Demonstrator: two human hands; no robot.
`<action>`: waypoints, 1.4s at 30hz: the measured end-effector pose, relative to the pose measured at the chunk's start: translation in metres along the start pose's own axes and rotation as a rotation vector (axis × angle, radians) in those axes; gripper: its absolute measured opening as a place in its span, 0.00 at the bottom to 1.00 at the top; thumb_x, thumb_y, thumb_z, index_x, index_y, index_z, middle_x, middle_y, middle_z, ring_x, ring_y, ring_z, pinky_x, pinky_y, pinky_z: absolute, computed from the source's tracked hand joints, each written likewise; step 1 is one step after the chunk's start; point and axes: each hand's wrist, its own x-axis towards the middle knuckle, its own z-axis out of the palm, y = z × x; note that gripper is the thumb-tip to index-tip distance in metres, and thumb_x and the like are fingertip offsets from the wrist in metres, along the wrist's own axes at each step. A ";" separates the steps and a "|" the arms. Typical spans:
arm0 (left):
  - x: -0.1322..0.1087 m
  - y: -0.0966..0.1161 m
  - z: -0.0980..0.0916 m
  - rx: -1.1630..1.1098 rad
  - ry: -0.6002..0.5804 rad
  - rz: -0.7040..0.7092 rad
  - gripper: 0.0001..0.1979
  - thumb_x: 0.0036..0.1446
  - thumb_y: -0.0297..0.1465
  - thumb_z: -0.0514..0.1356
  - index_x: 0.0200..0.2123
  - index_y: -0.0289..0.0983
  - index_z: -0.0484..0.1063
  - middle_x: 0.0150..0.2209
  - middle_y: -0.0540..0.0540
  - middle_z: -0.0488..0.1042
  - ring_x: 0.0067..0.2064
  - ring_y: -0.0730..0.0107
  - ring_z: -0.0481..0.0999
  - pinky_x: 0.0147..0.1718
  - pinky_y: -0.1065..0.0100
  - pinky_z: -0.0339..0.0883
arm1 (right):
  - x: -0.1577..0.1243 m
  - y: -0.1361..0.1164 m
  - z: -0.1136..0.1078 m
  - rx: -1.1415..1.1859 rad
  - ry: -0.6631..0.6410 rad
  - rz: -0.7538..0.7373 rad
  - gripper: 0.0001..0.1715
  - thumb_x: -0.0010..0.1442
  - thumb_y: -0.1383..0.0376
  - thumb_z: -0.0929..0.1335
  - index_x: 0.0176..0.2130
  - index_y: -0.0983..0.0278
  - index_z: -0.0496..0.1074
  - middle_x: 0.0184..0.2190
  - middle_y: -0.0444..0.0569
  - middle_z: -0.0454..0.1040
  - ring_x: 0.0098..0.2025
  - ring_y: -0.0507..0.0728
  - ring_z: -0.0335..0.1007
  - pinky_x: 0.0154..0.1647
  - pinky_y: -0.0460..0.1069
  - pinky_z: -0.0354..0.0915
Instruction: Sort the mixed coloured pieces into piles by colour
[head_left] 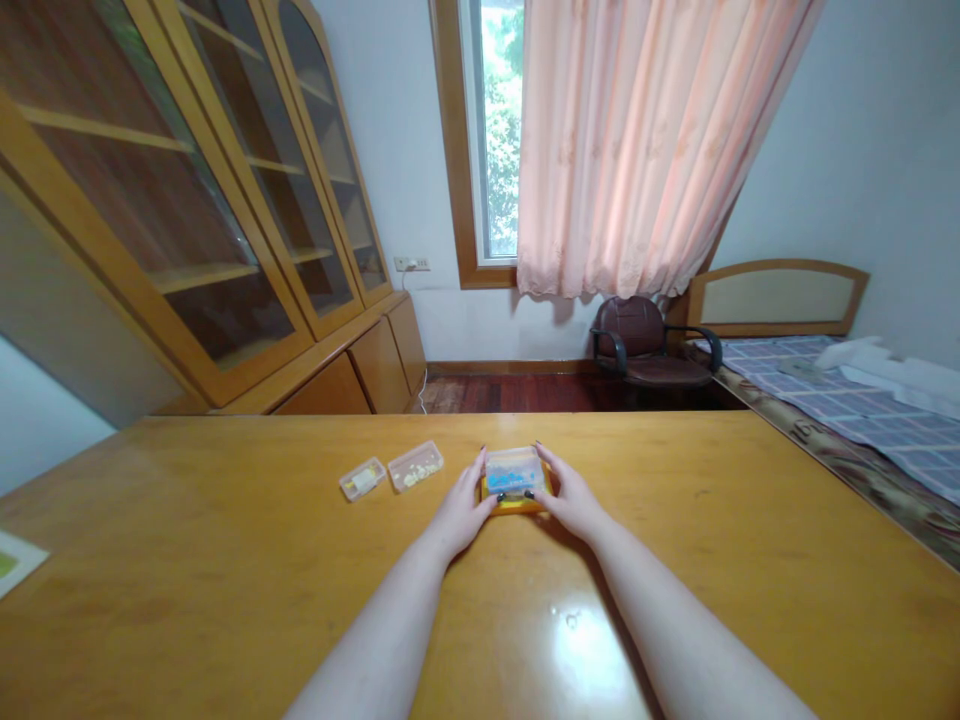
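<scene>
A small box [514, 474] with a clear lid, an orange base and blue contents sits on the wooden table [225, 560]. My left hand [466, 503] grips its left side and my right hand [570, 496] grips its right side. Both thumbs press on the box's near edge, and the fingers curl round its far corners.
Two small clear plastic cases lie left of the box, one [363, 479] nearer the left and one [415, 466] beside it. A paper corner [15, 560] shows at the table's left edge. Glass-door cabinets [225, 220], a chair [645, 345] and a bed [862, 410] stand beyond the table.
</scene>
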 end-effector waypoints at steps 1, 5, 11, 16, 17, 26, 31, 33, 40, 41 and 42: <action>0.000 0.000 0.000 0.014 0.002 -0.005 0.38 0.53 0.29 0.57 0.64 0.40 0.43 0.61 0.41 0.58 0.61 0.62 0.58 0.61 0.57 0.49 | 0.000 0.000 0.000 -0.001 0.010 0.001 0.41 0.49 0.67 0.70 0.60 0.59 0.56 0.59 0.53 0.61 0.61 0.62 0.55 0.62 0.61 0.49; 0.000 0.003 0.000 0.019 -0.004 -0.015 0.38 0.53 0.29 0.57 0.65 0.41 0.42 0.62 0.41 0.56 0.62 0.62 0.56 0.61 0.57 0.47 | 0.000 -0.001 -0.001 0.018 0.039 -0.004 0.39 0.48 0.68 0.70 0.59 0.59 0.58 0.57 0.53 0.63 0.59 0.62 0.58 0.61 0.62 0.51; -0.001 0.006 -0.001 0.024 -0.005 -0.028 0.38 0.53 0.30 0.56 0.64 0.39 0.43 0.62 0.40 0.56 0.63 0.61 0.55 0.61 0.56 0.46 | 0.000 0.002 -0.001 0.044 0.062 -0.011 0.39 0.48 0.68 0.70 0.58 0.59 0.58 0.56 0.54 0.64 0.58 0.62 0.59 0.60 0.62 0.52; -0.001 0.006 0.001 0.018 -0.010 -0.014 0.37 0.53 0.31 0.57 0.64 0.39 0.45 0.61 0.39 0.57 0.62 0.60 0.56 0.61 0.55 0.47 | 0.000 0.004 -0.001 0.080 0.055 0.000 0.40 0.47 0.69 0.70 0.58 0.58 0.58 0.57 0.53 0.63 0.58 0.62 0.59 0.60 0.61 0.54; -0.001 0.006 0.002 0.030 -0.017 -0.015 0.38 0.52 0.31 0.58 0.64 0.39 0.45 0.62 0.39 0.56 0.62 0.60 0.55 0.61 0.55 0.47 | 0.000 0.004 -0.001 0.091 0.051 0.003 0.40 0.47 0.69 0.70 0.58 0.58 0.58 0.57 0.54 0.62 0.58 0.62 0.59 0.60 0.61 0.54; -0.001 0.012 0.004 0.092 -0.005 -0.049 0.39 0.51 0.30 0.59 0.64 0.41 0.45 0.61 0.40 0.58 0.63 0.58 0.53 0.62 0.50 0.39 | 0.001 0.002 0.000 0.175 0.031 0.022 0.40 0.49 0.69 0.69 0.59 0.58 0.56 0.57 0.53 0.62 0.58 0.61 0.59 0.60 0.61 0.54; -0.001 0.011 0.003 0.077 0.012 -0.042 0.37 0.52 0.31 0.58 0.63 0.40 0.46 0.60 0.39 0.59 0.62 0.59 0.56 0.61 0.51 0.43 | 0.001 -0.001 -0.001 0.162 0.046 0.036 0.40 0.48 0.68 0.70 0.59 0.59 0.57 0.56 0.55 0.63 0.57 0.61 0.60 0.59 0.61 0.55; -0.001 0.010 0.004 0.076 0.014 -0.041 0.38 0.52 0.30 0.58 0.64 0.40 0.45 0.60 0.39 0.59 0.62 0.60 0.56 0.61 0.51 0.42 | 0.002 -0.001 0.000 0.184 0.049 0.042 0.40 0.48 0.67 0.70 0.59 0.59 0.57 0.56 0.55 0.63 0.57 0.61 0.60 0.60 0.61 0.54; 0.000 0.009 0.005 0.053 0.028 -0.058 0.40 0.51 0.31 0.59 0.64 0.38 0.42 0.61 0.38 0.58 0.63 0.59 0.55 0.62 0.52 0.42 | 0.002 0.009 0.004 0.316 0.024 0.027 0.41 0.50 0.68 0.69 0.60 0.57 0.53 0.58 0.54 0.61 0.59 0.59 0.58 0.61 0.60 0.53; 0.000 0.010 0.005 0.055 0.029 -0.058 0.41 0.51 0.31 0.59 0.64 0.39 0.42 0.61 0.38 0.57 0.63 0.58 0.54 0.62 0.52 0.41 | 0.002 0.009 0.004 0.324 0.019 0.026 0.41 0.50 0.68 0.69 0.60 0.57 0.53 0.58 0.54 0.61 0.59 0.59 0.58 0.61 0.60 0.52; 0.000 0.010 0.005 0.060 0.029 -0.059 0.41 0.50 0.31 0.60 0.64 0.39 0.42 0.61 0.38 0.57 0.63 0.57 0.54 0.62 0.51 0.40 | 0.002 0.009 0.005 0.327 0.017 0.027 0.42 0.50 0.68 0.69 0.60 0.57 0.53 0.58 0.54 0.61 0.59 0.59 0.58 0.62 0.60 0.52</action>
